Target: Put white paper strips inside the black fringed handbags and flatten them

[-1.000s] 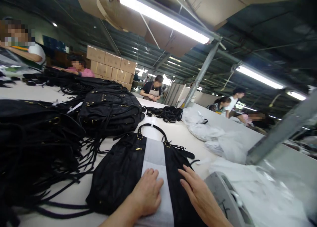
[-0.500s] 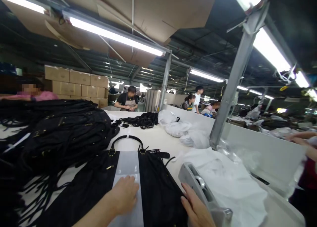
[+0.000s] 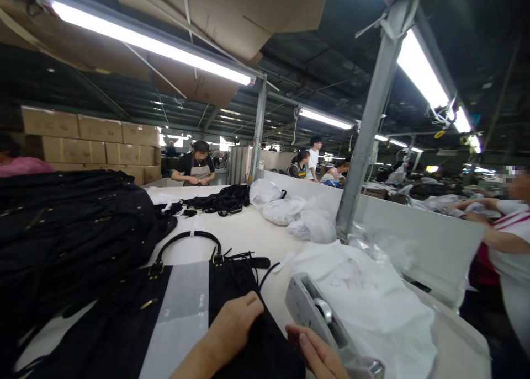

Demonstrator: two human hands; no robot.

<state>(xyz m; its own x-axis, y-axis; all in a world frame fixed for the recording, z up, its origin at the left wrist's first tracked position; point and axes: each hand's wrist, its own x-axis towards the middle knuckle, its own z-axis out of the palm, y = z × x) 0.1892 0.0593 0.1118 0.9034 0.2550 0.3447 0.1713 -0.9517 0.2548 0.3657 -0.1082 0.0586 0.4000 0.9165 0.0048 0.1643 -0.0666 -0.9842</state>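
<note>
A black handbag (image 3: 111,307) with a looped handle and brass-coloured fittings lies flat on the white table in front of me. A translucent, pale grey strip (image 3: 182,302) runs down its middle. On the bag's right part rests my left hand (image 3: 234,329), its fingers curled down against the black fabric and their tips hidden. My right hand (image 3: 317,354) is at the bag's right edge, fingers extended and slightly bent, holding nothing that I can see. Right beside it stands a grey tape dispenser (image 3: 317,307) with a metal roller.
Black bags (image 3: 83,230) are heaped on the left. Black straps (image 3: 219,199) and filled plastic bags (image 3: 285,208) lie farther back. White sheets (image 3: 364,302) spread at right, near a metal post (image 3: 368,119) and a low partition (image 3: 418,230). Co-workers are beyond, one close at right.
My left hand has moved right, from the pale strip to the black fabric, and its fingers are more curled. My right hand's fingers have drawn together. The view has turned right.
</note>
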